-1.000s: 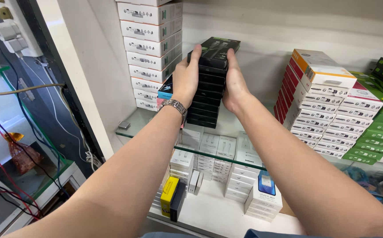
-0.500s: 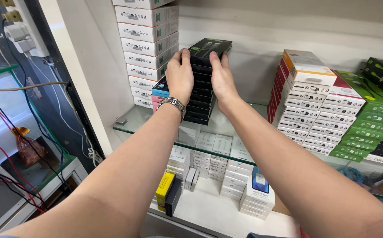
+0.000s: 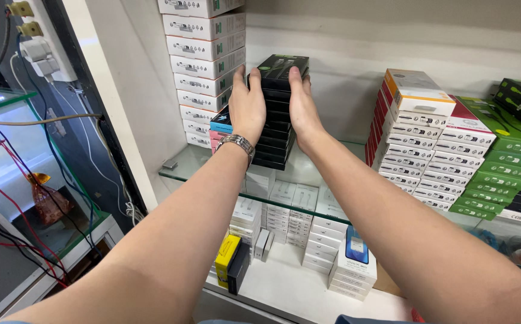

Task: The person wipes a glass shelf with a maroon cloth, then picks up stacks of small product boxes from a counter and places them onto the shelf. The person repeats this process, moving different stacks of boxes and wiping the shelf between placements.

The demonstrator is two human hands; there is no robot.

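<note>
Both hands pressed flat against a stack of black boxes on the glass shelf.

The left hand [image 3: 246, 107] and right hand [image 3: 301, 103] clasped the stack of black boxes [image 3: 277, 114] between open palms, near the glass shelf [image 3: 191, 167]'s left end, beside the tall white boxes [image 3: 203, 66]; leaning white and green boxes [image 3: 452, 150] stood toward its right end.

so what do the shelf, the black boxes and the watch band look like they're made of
Shelf: clear glass, since the boxes below show through it and its edge is greenish.
Black boxes: probably printed cardboard with a slight sheen, sharp-cornered and flat.
Watch band on the left hand: looks like silvery metal links, with bright glints.
</note>
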